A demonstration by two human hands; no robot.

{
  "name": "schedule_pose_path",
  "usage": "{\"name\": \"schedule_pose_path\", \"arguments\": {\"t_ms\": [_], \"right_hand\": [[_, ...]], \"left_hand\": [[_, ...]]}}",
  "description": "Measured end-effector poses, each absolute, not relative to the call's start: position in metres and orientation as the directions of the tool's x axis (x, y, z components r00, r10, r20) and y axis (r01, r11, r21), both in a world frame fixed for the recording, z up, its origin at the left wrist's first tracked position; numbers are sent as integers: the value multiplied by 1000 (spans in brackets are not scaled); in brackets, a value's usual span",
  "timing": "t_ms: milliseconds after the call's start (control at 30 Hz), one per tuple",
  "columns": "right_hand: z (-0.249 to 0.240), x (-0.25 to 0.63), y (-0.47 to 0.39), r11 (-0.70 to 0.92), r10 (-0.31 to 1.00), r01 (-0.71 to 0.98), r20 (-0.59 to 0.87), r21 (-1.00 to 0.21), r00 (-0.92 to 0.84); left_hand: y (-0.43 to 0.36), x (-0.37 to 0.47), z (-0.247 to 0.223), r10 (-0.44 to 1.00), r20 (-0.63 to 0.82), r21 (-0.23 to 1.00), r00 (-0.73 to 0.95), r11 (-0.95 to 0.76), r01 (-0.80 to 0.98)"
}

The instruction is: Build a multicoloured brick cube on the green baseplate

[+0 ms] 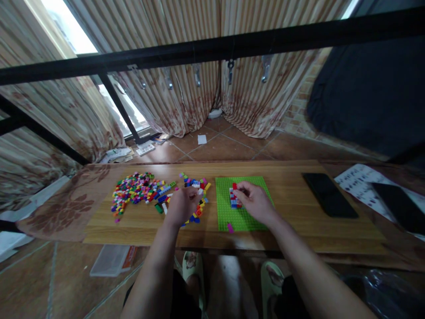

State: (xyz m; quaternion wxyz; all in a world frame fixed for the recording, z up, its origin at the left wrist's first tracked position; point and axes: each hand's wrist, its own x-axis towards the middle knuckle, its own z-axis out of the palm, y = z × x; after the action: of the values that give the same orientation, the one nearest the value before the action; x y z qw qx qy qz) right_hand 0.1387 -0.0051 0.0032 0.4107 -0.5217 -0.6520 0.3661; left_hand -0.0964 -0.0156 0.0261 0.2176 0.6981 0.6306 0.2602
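Over the loose pile of toy bricks (163,190), my left hand (183,203) is closed in a pinch, with what looks like a small white brick (200,191) at its fingertips. On the green baseplate (245,221) stands a small block of red, white and blue bricks (235,204). My right hand (255,198) pinches a red brick (234,186) at the far end of that block, its fingers partly covering the block's right side. A magenta brick (230,227) lies near the baseplate's front edge.
A larger heap of small mixed bricks (133,190) spreads across the left of the wooden board (285,177). A dark phone (329,195) lies on the right, with a printed sheet (355,181) and another dark device (400,206) beyond. A black rail (212,48) with hooks crosses in front.
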Motion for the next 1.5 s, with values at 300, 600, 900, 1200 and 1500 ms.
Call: {"name": "schedule_pose_path", "arguments": {"t_ms": [300,600,900,1200,1500], "right_hand": [[6,194,-14,216,975,493,159,-843,-156],[5,191,-32,382,915,625,184,-681,-359],[-5,180,-28,443,894,692,226,-570,-386],[-5,179,-27,445,896,713,264,-543,-358],[-2,177,-29,455,890,763,263,-459,-373]], "left_hand": [[-17,-105,22,992,40,183,-123,114,976],[-35,-74,29,948,67,573,311,-292,766],[-55,-44,13,828,-39,469,560,-480,742],[-59,-38,17,828,-69,366,557,-498,786],[-66,-35,25,768,-85,416,635,-552,723]]}}
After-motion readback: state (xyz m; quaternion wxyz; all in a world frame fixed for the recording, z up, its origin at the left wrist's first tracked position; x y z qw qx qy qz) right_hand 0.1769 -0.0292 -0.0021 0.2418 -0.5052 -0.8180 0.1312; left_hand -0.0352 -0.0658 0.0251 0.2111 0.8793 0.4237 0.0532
